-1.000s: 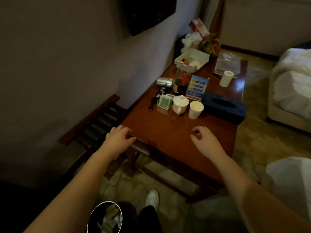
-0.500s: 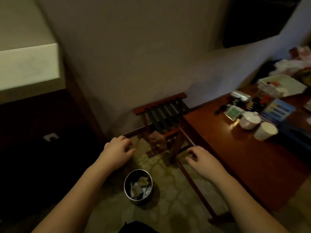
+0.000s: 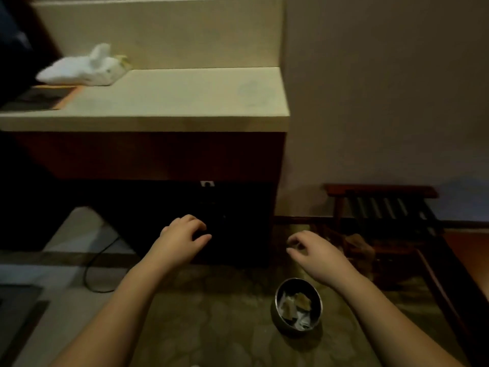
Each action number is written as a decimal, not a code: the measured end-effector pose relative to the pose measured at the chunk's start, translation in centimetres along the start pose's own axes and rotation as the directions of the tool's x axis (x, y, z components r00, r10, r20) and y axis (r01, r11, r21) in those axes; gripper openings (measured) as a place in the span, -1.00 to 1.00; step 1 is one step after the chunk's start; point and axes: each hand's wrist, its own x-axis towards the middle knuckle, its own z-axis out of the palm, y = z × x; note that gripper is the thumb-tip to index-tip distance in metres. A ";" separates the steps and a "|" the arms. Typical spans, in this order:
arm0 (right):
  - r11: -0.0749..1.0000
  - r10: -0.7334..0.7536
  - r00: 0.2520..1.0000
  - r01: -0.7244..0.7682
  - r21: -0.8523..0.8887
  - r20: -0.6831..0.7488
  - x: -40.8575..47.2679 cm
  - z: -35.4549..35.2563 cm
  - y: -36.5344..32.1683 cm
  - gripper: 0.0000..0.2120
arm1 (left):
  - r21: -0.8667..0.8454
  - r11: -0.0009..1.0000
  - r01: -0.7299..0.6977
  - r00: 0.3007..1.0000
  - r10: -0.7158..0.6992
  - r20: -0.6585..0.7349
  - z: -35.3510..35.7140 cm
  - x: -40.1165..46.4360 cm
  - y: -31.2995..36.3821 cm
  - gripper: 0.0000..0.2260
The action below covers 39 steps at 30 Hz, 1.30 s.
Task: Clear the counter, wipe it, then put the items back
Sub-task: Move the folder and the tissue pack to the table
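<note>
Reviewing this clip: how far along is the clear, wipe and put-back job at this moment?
Done: the pale stone counter looks almost cleared; only a crumpled white cloth and a dark flat item at its left edge lie on it.
In hand: nothing; the left hand and right hand hang loosely curled over the floor, above a round metal bin.
Left: whether wiping has happened cannot be told; no items are back.

A round metal waste bin [image 3: 297, 309] stands on the patterned floor [image 3: 211, 313], holding crumpled paper scraps. To its right, against the wall [image 3: 383, 88], is a wooden luggage rack [image 3: 383, 205] with dark slats. A black cable [image 3: 98, 263] loops over the floor at the left.
</note>
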 end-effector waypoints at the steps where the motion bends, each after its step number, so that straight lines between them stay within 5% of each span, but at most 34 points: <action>1: 0.999 -0.035 0.999 0.035 0.002 0.006 1.4 0.1 -1.9 -0.68 | -0.012 1.000 0.023 1.000 -0.023 -0.005 -1.2 0.0 -2.1 -0.68; 19: 0.937 -0.348 0.929 0.347 -0.033 -0.124 21.4 -0.6 -32.8 -0.73 | -0.076 0.981 0.178 0.911 -0.194 -0.364 -21.0 3.0 -28.1 -0.74; 30: 0.968 -0.231 0.952 0.245 0.047 -0.200 34.9 -5.0 -40.4 -0.75 | -0.152 0.926 0.344 0.808 -0.375 -0.454 -29.4 9.7 -34.9 -0.81; 39: 0.967 -0.213 0.959 0.180 -0.180 -0.186 48.3 -8.0 -45.2 -0.64 | -0.132 0.855 0.501 0.750 -0.506 -0.426 -32.8 17.7 -41.2 -0.74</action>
